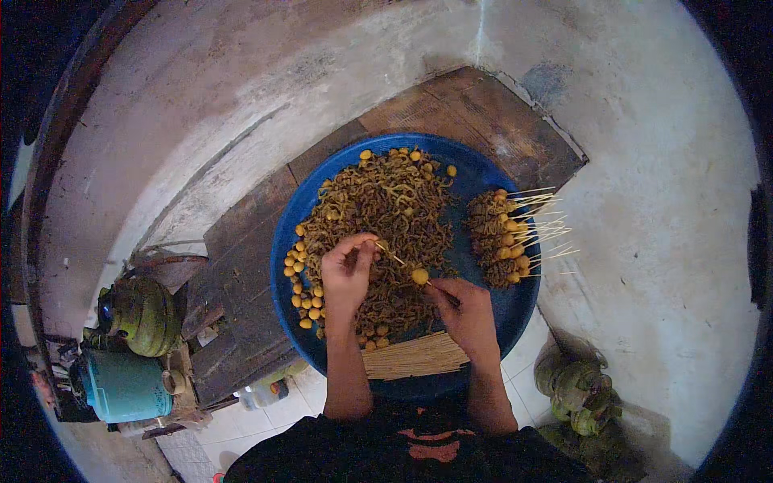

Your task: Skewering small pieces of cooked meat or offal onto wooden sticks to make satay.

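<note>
Over a large round blue tray point(525, 314), my right hand point(462, 308) grips a thin wooden skewer point(395, 258) beside a small round yellow piece point(420, 276) threaded on it. The fingers of my left hand point(351, 262) pinch around the skewer's other end, near a small dark piece. Beneath both hands lies a heap of brown, stringy food pieces point(398, 211). More yellow balls point(305, 303) rest at the tray's left side. Filled skewers point(501, 241) are stacked on the right, their bare ends over the rim. A bundle of bare skewers point(416, 357) lies nearest my body.
The tray sits on a dark wooden surface point(247, 320) against a plastered wall point(652, 211). To the left stand a green gas cylinder point(148, 317) and a turquoise container point(130, 386). Several green cylinders point(577, 386) stand on the floor at the lower right.
</note>
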The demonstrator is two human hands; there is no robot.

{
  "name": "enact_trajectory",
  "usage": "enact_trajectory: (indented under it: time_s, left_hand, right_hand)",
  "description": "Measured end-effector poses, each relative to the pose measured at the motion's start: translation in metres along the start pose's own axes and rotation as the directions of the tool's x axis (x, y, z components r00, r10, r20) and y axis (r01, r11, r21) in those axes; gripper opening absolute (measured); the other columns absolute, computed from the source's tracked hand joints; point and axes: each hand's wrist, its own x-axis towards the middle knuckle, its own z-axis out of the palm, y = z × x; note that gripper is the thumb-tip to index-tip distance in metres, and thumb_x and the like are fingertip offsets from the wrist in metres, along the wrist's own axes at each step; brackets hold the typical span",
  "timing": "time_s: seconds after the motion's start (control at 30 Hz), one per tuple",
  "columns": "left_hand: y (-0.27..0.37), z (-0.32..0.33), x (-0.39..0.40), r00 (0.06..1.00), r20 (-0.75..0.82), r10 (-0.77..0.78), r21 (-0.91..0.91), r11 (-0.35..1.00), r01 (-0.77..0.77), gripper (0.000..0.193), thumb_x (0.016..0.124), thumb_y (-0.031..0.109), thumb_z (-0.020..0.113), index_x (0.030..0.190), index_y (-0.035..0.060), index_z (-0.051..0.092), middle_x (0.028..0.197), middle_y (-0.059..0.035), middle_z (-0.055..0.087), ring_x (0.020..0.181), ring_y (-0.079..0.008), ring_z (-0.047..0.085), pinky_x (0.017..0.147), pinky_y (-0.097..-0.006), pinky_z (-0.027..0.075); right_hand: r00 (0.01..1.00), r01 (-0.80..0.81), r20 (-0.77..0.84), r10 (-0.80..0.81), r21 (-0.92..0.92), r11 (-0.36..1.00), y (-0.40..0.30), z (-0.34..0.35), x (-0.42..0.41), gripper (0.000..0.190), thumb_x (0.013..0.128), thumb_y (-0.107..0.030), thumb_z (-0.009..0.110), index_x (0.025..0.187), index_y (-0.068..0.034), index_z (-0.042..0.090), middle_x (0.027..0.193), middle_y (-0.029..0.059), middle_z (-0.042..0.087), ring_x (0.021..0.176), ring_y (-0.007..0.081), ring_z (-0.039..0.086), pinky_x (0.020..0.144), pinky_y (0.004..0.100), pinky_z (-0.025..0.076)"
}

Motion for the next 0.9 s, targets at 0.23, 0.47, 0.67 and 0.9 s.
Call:
enact_trajectory:
  time_s: [0.23, 0.47, 0.67, 0.9]
  left_hand:
    - [0.008, 0.005, 0.002, 0.924, 0.146, 0.353, 0.243, 0.893, -0.380, 0.015, 0.088, 0.000, 0.061, 0.102, -0.0015, 0.069, 0.091, -0.0075, 0.072, 0.080, -0.0122, 0.067, 0.068, -0.0254, 0.052]
    - [-0.011, -0.001, 0.002, 0.988, 0.013, 0.151, -0.037, 0.988, -0.151, 0.011, 0.091, 0.002, 0.061, 0.099, -0.0033, 0.066, 0.088, -0.0042, 0.068, 0.076, -0.0100, 0.063, 0.069, -0.0242, 0.051]
    - [-0.002, -0.001, 0.002, 0.999, -0.001, 0.043, 0.031, 0.999, -0.043, 0.011, 0.092, 0.007, 0.061, 0.097, -0.0017, 0.066, 0.086, -0.0053, 0.068, 0.077, -0.0119, 0.064, 0.071, -0.0267, 0.052]
    - [0.018, 0.008, -0.003, 0.933, 0.167, 0.319, 0.301, 0.885, -0.356, 0.019, 0.085, 0.002, 0.066, 0.104, -0.0004, 0.067, 0.096, -0.0116, 0.071, 0.089, -0.0187, 0.069, 0.079, -0.0293, 0.052]
  right_hand:
    - [0.995, -0.063, -0.067, 0.070, 0.098, 0.993, -0.002, 0.002, 0.002, 0.014, 0.086, -0.010, 0.069, 0.095, 0.002, 0.069, 0.084, 0.0158, 0.069, 0.070, 0.0232, 0.067, 0.062, 0.0318, 0.050]
    - [1.000, -0.009, 0.009, 0.008, 0.139, 0.990, -0.005, -0.003, 0.002, 0.012, 0.085, -0.008, 0.068, 0.095, 0.000, 0.068, 0.081, 0.0134, 0.066, 0.066, 0.0222, 0.065, 0.060, 0.0312, 0.049]
    - [1.000, 0.014, 0.006, -0.014, 0.016, 1.000, -0.004, -0.002, 0.001, 0.013, 0.083, -0.006, 0.069, 0.095, 0.000, 0.068, 0.079, 0.0140, 0.065, 0.065, 0.0230, 0.063, 0.058, 0.0313, 0.048]
    - [0.998, 0.017, -0.055, -0.010, 0.131, 0.991, -0.004, 0.003, 0.001, 0.012, 0.086, -0.007, 0.067, 0.097, 0.000, 0.068, 0.081, 0.0131, 0.066, 0.064, 0.0206, 0.062, 0.057, 0.0292, 0.047]
